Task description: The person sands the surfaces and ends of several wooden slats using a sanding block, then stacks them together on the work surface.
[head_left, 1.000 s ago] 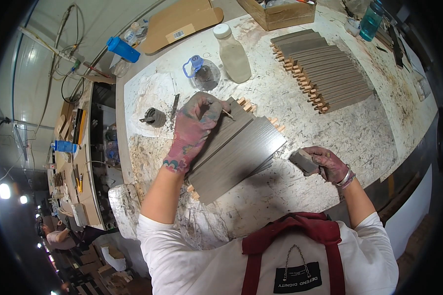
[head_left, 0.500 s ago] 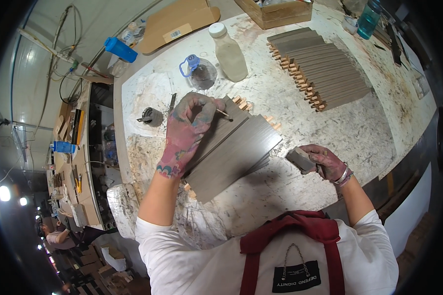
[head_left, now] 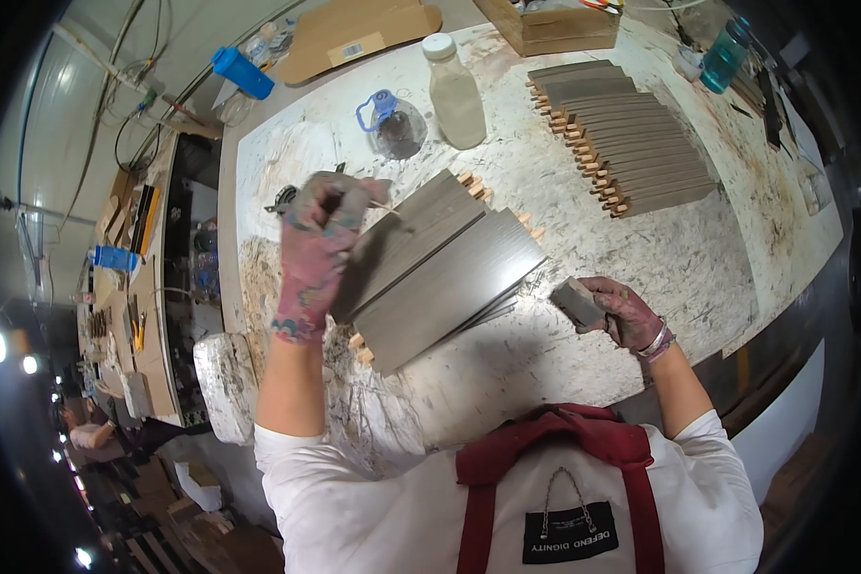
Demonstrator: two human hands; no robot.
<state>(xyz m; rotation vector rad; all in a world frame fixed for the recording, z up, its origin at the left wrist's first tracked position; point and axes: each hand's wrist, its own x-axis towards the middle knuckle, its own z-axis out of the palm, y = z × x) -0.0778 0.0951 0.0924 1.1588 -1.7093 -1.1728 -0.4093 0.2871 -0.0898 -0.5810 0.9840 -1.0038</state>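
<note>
My left hand point(head_left: 320, 230), in a stained patterned glove, is closed in a pinch on a thin stick point(head_left: 383, 208), whose dark tip showed earlier and is blurred now. It hovers at the left edge of two grey wood-grain boards, an upper board point(head_left: 429, 218) and a lower board point(head_left: 454, 287), which overlap at a slant on more boards. Light wooden pegs point(head_left: 474, 187) jut from their ends. Behind the left hand a small dark cup point(head_left: 281, 199) is mostly hidden. My right hand point(head_left: 629, 311), gloved and stained, grips a small grey block point(head_left: 576, 304) just right of the boards.
A fanned row of grey pegged boards point(head_left: 641, 143) lies at the far right. Beyond the left hand stand a blue-capped round jug point(head_left: 398, 134) and a white-capped bottle point(head_left: 456, 105). A cardboard box point(head_left: 564, 33) sits at the back. Another person point(head_left: 91, 435) works far left.
My left hand has moved left with the stick, off the upper board toward the dark cup, uncovering more of that board. The right hand still holds the block in about the same place.
</note>
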